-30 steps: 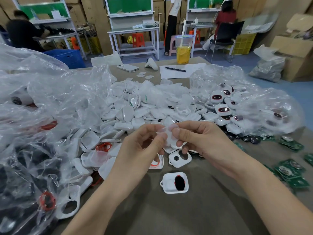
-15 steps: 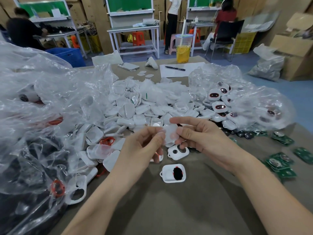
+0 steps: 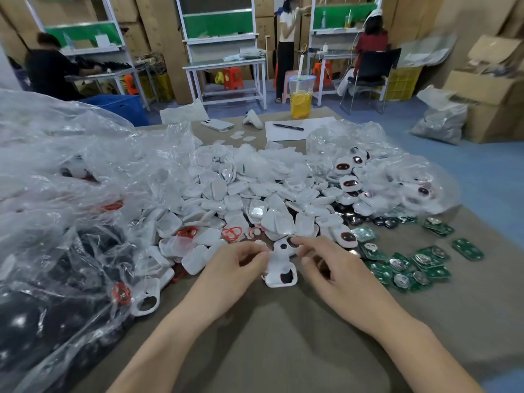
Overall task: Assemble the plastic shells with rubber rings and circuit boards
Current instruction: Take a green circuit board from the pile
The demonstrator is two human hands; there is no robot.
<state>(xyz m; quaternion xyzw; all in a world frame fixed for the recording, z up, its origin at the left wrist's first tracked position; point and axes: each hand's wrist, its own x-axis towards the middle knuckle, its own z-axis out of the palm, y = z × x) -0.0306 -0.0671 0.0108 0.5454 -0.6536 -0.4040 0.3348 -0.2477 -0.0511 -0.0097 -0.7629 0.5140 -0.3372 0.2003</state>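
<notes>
White plastic shell (image 3: pixel 279 260), pinched between both hands low over the table (image 3: pixel 283 341).

The left hand (image 3: pixel 231 269) curls its fingers and nips the shell's left edge with its fingertips. The right hand (image 3: pixel 333 269) meets it from the other side, forefinger on the upper edge and thumb at the right side. The shell sits directly between the two sets of fingertips, at the near foot of the heap of white shells (image 3: pixel 255 194). Just below it lies a second shell with a dark centre (image 3: pixel 283 277); whether the two touch is blurred. Red rubber rings (image 3: pixel 232 232) lie just beyond the left hand. Green circuit boards (image 3: pixel 408 268) are spread to the right of the right hand. Crumpled clear plastic bags (image 3: pixel 71 194) fill the left side of the table.
</notes>
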